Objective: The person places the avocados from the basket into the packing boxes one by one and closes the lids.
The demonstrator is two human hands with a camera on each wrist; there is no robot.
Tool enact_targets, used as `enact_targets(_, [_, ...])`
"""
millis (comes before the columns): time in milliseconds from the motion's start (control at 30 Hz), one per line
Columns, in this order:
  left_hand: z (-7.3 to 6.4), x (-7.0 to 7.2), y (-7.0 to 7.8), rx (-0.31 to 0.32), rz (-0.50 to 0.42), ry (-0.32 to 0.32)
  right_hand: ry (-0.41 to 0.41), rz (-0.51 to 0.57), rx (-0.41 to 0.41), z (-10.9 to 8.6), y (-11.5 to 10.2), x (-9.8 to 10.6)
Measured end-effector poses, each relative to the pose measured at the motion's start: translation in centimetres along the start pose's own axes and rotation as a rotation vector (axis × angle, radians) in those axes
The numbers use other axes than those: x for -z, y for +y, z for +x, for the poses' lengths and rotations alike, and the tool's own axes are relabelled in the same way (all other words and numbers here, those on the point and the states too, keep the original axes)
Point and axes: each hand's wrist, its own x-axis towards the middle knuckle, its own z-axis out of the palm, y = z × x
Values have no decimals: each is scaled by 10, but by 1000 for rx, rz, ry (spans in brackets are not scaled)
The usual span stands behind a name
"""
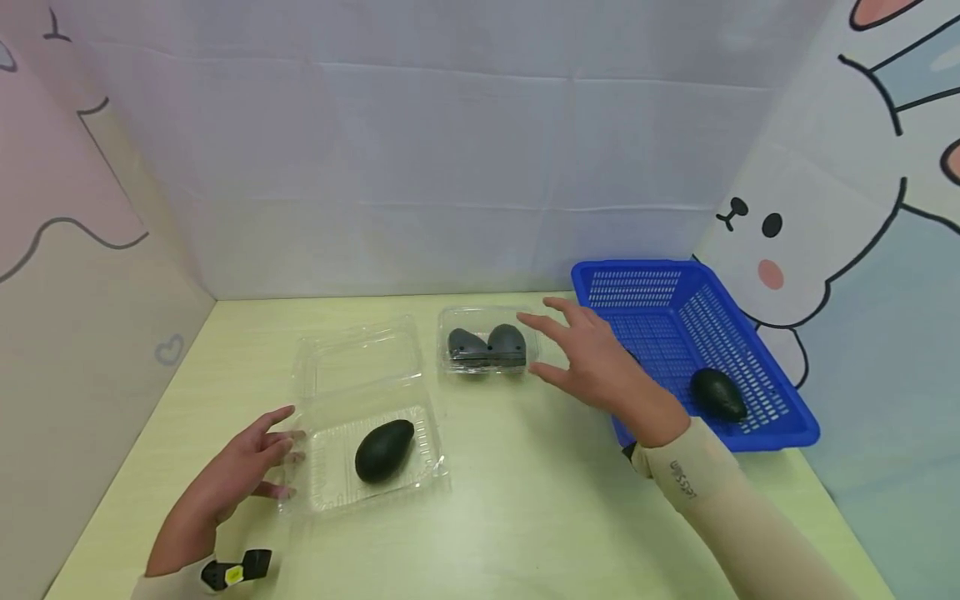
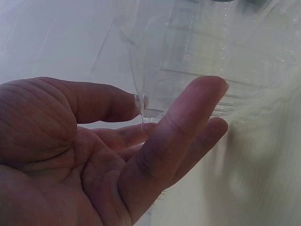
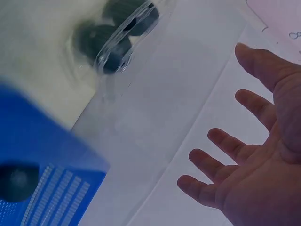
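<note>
A large clear plastic clamshell box [image 1: 360,392] lies unfolded on the table, with one dark green avocado [image 1: 384,451] in its nearer half. At its left edge, my left hand [image 1: 236,467] pinches the thin plastic rim; thumb and fingers meet that edge in the left wrist view. A smaller clear box [image 1: 489,312], closed, holds two dark avocados [image 1: 507,343] and stands farther back. Close to its right side, my right hand [image 1: 588,358] hovers with fingers spread, holding nothing. In the right wrist view its palm and all its fingers show.
A blue plastic basket [image 1: 787,417] stands at the right, behind the right forearm. One avocado [image 1: 717,394] lies in it, and the edge of another dark thing shows beside the wrist. White cloth [image 1: 450,150] hangs behind the pale table [image 1: 525,508].
</note>
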Motion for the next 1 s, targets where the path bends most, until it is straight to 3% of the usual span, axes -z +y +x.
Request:
enact_targets(167, [-1,0,1,0,-6,1,15,-27,-94,-9,20,10])
enact_targets(667, [-4,-1,4,-6,-8,7,77,-81,-272,-51,88,31])
enact_targets(1000, [-5,-1,4,-11,0,8,14,-196,-417,-81,137,23])
